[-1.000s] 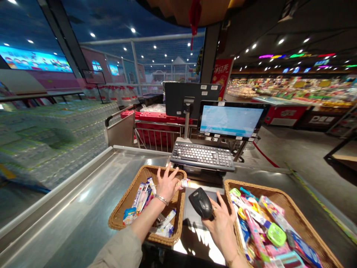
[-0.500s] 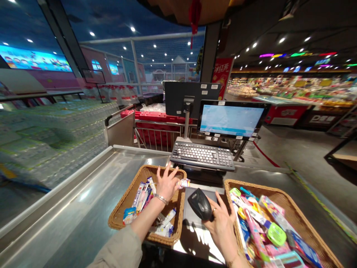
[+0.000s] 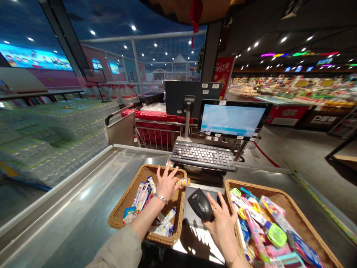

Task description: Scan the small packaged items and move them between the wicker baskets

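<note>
1. At a supermarket checkout, a stainless steel checkout counter (image 3: 64, 186) is seen beside a pallet of shrink-wrapped bottled water (image 3: 47, 137), with a point-of-sale monitor (image 3: 232, 120) and keyboard (image 3: 202, 155) ahead.
2. Two baskets are set on it: a left wicker basket (image 3: 118, 219) holding slim packets (image 3: 142, 195), and a right wicker basket (image 3: 295, 208) piled with toothbrush packs (image 3: 258, 227).
3. A small tube (image 3: 183, 182) is pinched by the half-open left hand (image 3: 167, 184), above the left basket's rim, and is seen turned since the earlier frame, its orange end now showing.
4. A handheld barcode scanner (image 3: 200, 204) is held against the right hand (image 3: 221, 230), fingers spread; a firm grip cannot be confirmed.
5. The tube's label is too small to read, and the right basket is cut off by the frame's lower edge.
6. Steel counter is left open beyond the left basket; a black scanner plate (image 3: 192, 212) lies between the baskets.
</note>
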A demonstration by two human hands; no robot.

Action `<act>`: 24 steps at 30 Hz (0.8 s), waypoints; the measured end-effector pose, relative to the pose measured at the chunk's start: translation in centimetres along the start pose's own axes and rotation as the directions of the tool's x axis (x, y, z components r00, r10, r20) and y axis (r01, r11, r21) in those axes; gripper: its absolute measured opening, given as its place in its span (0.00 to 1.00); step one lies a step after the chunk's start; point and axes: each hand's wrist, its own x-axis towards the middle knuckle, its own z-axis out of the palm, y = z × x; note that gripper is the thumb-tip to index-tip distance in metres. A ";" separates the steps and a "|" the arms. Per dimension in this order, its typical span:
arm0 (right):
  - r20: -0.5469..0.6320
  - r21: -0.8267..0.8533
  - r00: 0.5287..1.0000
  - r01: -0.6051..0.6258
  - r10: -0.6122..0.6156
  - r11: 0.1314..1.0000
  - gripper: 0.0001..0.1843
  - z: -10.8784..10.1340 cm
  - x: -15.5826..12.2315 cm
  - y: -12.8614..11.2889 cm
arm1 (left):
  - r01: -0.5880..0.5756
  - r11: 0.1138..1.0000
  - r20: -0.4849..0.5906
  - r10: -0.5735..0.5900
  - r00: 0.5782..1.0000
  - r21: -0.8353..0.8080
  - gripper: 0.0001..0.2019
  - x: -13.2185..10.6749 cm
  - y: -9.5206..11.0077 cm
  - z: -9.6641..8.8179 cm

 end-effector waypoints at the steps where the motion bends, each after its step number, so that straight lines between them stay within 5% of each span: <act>1: -0.002 -0.002 1.000 -0.002 0.002 1.000 0.16 0.0 0.0 0.0 | -0.001 1.000 0.002 0.001 1.000 -0.004 0.04 0.0 0.0 0.0; 24: 0.049 0.052 0.999 -0.020 0.018 0.998 0.12 0.0 0.1 0.3 | 0.039 0.997 0.028 -0.037 0.999 -0.071 0.04 -0.3 0.5 0.5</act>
